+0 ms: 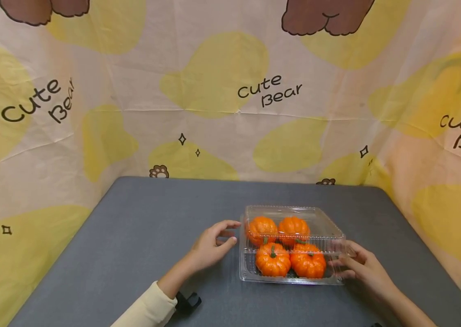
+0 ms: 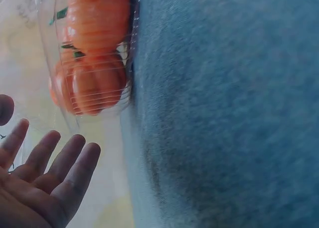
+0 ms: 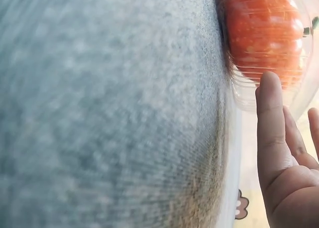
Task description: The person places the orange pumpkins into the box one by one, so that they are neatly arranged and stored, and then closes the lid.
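A clear plastic clamshell box sits on the table, with several small orange pumpkins inside, set in two rows. Its hinged lid lies over the back row, while the front row shows past the lid's edge. Beside the box's left side is my left hand, fingers extended and holding nothing; the left wrist view shows those fingers spread just short of the clear wall. My right hand is at the box's right side, fingertips right at the wall and lid edge, its fingers fairly straight in the right wrist view.
A grey cloth-covered table carries the box near its right-hand part. Behind and on both sides hangs a printed curtain with yellow patches and lettering. A black wrist strap piece shows under the left sleeve.
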`<state>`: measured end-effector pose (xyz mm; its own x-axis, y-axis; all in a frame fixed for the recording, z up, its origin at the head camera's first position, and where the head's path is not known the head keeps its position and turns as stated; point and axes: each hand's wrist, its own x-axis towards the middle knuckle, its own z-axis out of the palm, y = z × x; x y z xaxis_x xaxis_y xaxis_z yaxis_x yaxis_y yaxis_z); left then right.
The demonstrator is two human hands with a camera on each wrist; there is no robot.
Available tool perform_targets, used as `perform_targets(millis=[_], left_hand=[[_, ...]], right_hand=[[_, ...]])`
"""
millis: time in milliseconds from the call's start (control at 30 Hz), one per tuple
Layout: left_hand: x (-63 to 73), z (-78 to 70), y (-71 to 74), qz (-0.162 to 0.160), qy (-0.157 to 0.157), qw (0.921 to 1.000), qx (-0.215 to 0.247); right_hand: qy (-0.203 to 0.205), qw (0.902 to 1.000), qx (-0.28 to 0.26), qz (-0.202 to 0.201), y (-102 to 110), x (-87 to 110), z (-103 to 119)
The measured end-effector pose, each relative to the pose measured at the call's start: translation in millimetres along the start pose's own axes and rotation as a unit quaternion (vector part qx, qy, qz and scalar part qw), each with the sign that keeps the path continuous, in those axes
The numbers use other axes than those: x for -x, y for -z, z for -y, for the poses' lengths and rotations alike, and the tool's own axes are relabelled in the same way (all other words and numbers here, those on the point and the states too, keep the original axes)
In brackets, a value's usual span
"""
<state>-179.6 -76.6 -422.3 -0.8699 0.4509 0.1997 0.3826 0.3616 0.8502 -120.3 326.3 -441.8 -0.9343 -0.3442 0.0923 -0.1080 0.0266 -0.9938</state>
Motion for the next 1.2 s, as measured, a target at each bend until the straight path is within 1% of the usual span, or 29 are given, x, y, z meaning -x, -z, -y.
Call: perform_targets(millis=[167,267,367,467,633,800,900,1000,1067,1200], left_hand=[[5.9,1.8,-1.6,0.028,0.013,0.9995,-0.001],[8.5,1.3,-1.6,0.048,0.023,0.9986,-0.006],[11.7,-0.1,-1.8,0.063,0.034,0.9974,-0.009],[14.8,-0.8,-2.9,0.071,0.038,0.9966,-0.014],[20.2,-5.1,-6.5,0.07,0.037,0.9966,-0.023],[25.2,-9.3,-11.9,0.069,0.041,0.9964,-0.029],[27.9,-11.2,-15.4,0.063,0.042,0.9968,-0.022],[30.8,-12.3,-18.9,0.053,0.039,0.9977,-0.019],[32.7,-13.1,-20.7,0.047,0.033,0.9981,-0.021],[36.0,-14.6,-23.6,0.041,0.019,0.9988,-0.017]], right_hand=[[-0.021,0.9995,0.016,-0.015,2.1,5.0,0.9],[-0.02,0.9993,0.022,-0.022,3.1,7.4,0.9],[-0.012,0.9998,0.011,-0.014,4.1,9.6,0.6],[-0.012,0.9999,-0.004,0.003,5.6,11.8,-0.4],[-0.006,0.9992,-0.017,0.036,5.0,14.3,0.7],[-0.001,0.9991,0.002,0.043,1.0,13.8,1.3],[0.021,0.9984,0.007,0.052,0.1,12.8,-0.7],[0.048,0.9963,0.005,0.071,0.1,12.8,-2.8],[0.056,0.9952,0.009,0.08,-0.1,13.5,-3.3],[0.057,0.9939,0.028,0.09,-1.5,15.1,-2.7]])
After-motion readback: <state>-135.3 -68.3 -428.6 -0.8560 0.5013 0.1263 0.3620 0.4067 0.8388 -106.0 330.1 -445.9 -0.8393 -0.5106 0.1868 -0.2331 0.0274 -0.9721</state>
